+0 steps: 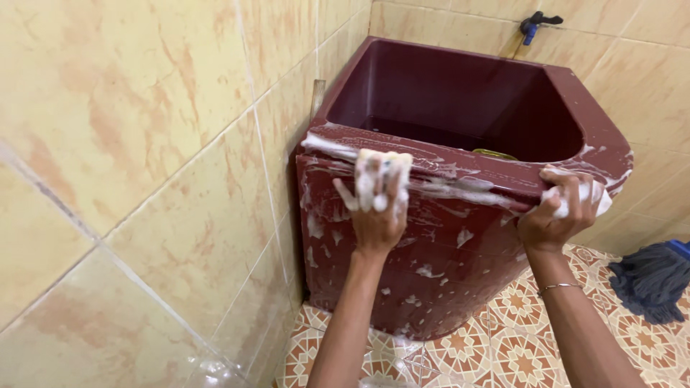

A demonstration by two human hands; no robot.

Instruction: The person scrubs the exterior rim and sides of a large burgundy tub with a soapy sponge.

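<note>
Against the tiled wall [129,144] on the left, a dark red corner tub [445,237] stands with its left side almost touching the tiles, only a thin gap showing along that edge. Its front face and upper rim are streaked with white soap foam [431,188]. The left hand [375,205] presses on the front rim near the tub's left corner, fingers spread and coated in suds, with something pale and foamy under the palm that is too lathered to make out. Further along the same rim, near the right corner where the front turns, the right hand [559,212] is clenched around a wad of white foam or cloth, thumb under the lip; a thin bracelet [560,287] sits on that wrist. Between the two hands the rim runs bare of fingers. Below, patterned floor tiles [517,338] lie open in front of the tub. At the far right a dark blue mop head [650,280] rests on the floor, well apart from the tub. A blue tap [535,25] juts from the back wall above
</note>
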